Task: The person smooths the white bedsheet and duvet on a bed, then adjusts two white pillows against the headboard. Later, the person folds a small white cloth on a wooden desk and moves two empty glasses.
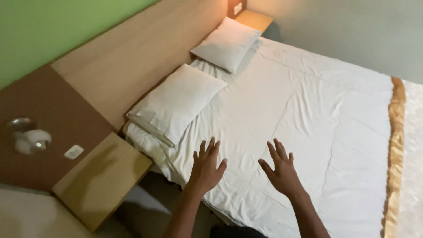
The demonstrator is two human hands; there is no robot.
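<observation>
Both hands, left hand (206, 166) and right hand (280, 169), spread over wrinkled white sheet (282, 110).

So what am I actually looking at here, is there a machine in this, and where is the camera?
No machine: these are a person's two bare hands, filmed by one camera worn on the head, looking down. The left hand and right hand are spread open, fingers apart, over the white sheet of a bed. Neither holds anything; whether they touch the sheet is hard to tell. Two white pillows lie by the wooden headboard: a near pillow and a far pillow. A gold band crosses the bed. A wooden bedside shelf sits at the left.
</observation>
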